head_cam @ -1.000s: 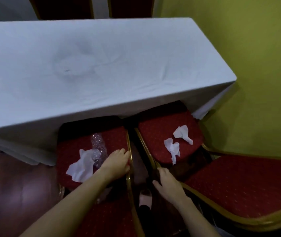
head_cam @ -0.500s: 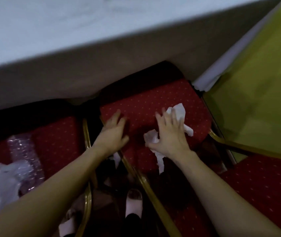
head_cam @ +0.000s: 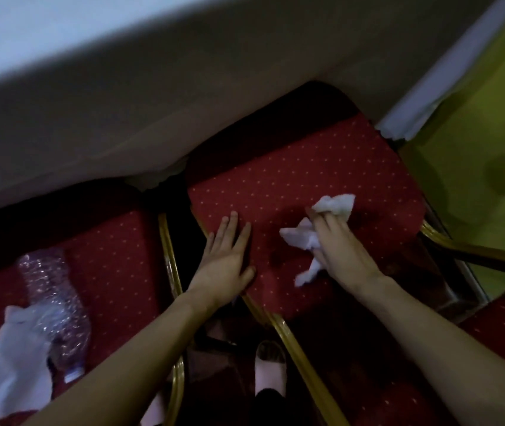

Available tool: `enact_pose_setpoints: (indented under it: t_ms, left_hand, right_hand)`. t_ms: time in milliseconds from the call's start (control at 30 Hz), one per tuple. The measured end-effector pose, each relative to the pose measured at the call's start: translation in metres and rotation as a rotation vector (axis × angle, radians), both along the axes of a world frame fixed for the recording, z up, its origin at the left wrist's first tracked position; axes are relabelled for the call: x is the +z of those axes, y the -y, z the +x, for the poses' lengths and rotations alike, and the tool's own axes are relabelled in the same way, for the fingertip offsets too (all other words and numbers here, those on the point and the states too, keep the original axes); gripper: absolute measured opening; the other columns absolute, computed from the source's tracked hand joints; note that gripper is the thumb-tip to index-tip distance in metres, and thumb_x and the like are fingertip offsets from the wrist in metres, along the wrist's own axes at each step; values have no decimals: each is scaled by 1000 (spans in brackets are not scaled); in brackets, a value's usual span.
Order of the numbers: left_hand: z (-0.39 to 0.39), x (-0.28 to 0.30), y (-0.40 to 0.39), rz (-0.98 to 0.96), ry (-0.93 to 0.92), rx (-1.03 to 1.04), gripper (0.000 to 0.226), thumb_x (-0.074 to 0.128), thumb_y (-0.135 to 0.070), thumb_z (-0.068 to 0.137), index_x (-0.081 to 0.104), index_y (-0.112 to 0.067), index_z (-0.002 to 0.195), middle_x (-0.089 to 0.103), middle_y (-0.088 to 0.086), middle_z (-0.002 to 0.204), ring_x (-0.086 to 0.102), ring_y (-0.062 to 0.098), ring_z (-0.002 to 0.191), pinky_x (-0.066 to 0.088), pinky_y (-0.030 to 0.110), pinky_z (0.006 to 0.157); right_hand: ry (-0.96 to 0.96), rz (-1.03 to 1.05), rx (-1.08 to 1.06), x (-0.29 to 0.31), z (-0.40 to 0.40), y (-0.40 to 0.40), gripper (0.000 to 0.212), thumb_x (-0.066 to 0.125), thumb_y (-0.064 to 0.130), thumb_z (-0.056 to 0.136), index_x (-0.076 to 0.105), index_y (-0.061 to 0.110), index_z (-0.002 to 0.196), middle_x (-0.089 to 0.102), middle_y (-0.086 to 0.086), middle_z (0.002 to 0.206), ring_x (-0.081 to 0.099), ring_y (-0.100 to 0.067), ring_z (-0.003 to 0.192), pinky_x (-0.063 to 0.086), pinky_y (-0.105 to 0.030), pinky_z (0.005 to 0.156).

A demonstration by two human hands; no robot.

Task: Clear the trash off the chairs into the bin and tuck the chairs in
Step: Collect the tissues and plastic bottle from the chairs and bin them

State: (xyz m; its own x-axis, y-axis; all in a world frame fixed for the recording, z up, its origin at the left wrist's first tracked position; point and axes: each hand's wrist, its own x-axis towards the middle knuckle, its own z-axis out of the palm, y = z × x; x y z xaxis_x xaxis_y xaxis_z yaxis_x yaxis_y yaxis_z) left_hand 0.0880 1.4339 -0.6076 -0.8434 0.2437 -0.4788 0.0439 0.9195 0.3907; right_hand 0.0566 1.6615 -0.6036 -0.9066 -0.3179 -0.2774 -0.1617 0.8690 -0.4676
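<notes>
Head view: right hand [head_cam: 341,256] around tissues [head_cam: 335,204].

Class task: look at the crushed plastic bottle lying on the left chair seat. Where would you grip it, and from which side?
Grip the crushed plastic bottle around its middle, coming from above. It lies flat on the left chair seat, long sides exposed, while a white tissue covers its near end. Probably easiest for the flat, empty left hand.

We see crumpled white tissues [head_cam: 317,224] on a red dotted gilt-framed chair seat [head_cam: 291,182]; a neighbouring seat [head_cam: 116,241] holds a crushed clear bottle [head_cam: 53,305] and white paper [head_cam: 14,373].
</notes>
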Motion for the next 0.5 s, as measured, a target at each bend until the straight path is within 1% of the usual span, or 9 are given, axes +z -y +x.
enact_pose_setpoints:
  t_ms: [67, 100, 133, 200, 267, 333, 400, 433, 500]
  left_hand:
    - [5, 0, 0, 29, -5, -12, 79, 49, -34, 94, -3, -21, 152, -21, 5, 160, -20, 19, 147, -4, 40, 123]
    - [7, -1, 2, 50, -8, -6, 77, 50, -33, 94, 1, -21, 153, -18, 5, 161, -17, 19, 148, -1, 40, 123]
    - [9, -1, 4, 80, -3, 8, 75, 51, -31, 93, 6, -20, 152, -14, 6, 162, -13, 21, 149, 3, 41, 124]
    - [18, 4, 13, 121, 12, 40, 69, 54, -26, 92, 19, -16, 151, -4, 10, 162, -3, 26, 150, 11, 43, 123]
    - [34, 15, 26, 110, 13, 56, 65, 56, -22, 90, 28, -12, 147, 1, 15, 161, 2, 30, 150, 14, 43, 123]
    - [59, 30, 49, 66, 10, 105, 60, 56, -20, 88, 33, -11, 143, 2, 16, 161, 2, 31, 149, 14, 44, 122]
    - [84, 40, 82, 5, -35, 132, 53, 54, -20, 87, 39, -12, 137, 7, 17, 160, 4, 31, 149, 15, 47, 121]
    - [98, 45, 106, -24, -67, 146, 49, 53, -20, 85, 44, -12, 133, 13, 17, 159, 10, 31, 149, 17, 48, 120]
    - [124, 56, 155, -28, -161, 224, 43, 49, -19, 80, 54, -12, 123, 36, 14, 150, 32, 31, 139, 28, 48, 115]
  right_hand:
    - [58, -47, -94, 6, -9, -1, 41, 50, 2, 91, 43, 5, 131, 49, -7, 129, 53, -19, 116, 53, -27, 85]
    - [88, -83, -124, 6, -11, 0, 30, 47, 1, 92, 49, 4, 122, 53, -2, 119, 57, -14, 108, 52, -21, 76]
    - [92, -106, -140, 6, -11, 4, 24, 44, 2, 94, 51, 4, 116, 54, -1, 114, 57, -14, 103, 48, -19, 73]
    - [97, -119, -175, 8, -6, 17, 22, 42, 11, 94, 55, 10, 112, 53, -10, 115, 56, -26, 101, 38, -22, 76]
    - [162, -201, -202, 19, 8, 40, 17, 41, 30, 93, 55, 27, 102, 53, -8, 114, 60, -25, 92, 42, -28, 72]
    - [212, -120, -45, 29, 24, 72, 18, 44, 34, 93, 57, 26, 102, 54, -7, 114, 60, -25, 95, 49, -38, 77]
    - [297, 74, 161, 32, 37, 108, 27, 59, 15, 87, 57, 11, 114, 59, -12, 111, 54, -29, 104, 47, -40, 87]
    - [266, 127, 224, 30, 43, 131, 32, 64, 10, 82, 56, 9, 113, 61, -10, 107, 52, -28, 104, 46, -38, 86]
    - [203, 172, 372, 33, 58, 176, 34, 69, 16, 78, 56, 13, 109, 62, -3, 103, 51, -24, 99, 41, -34, 83]
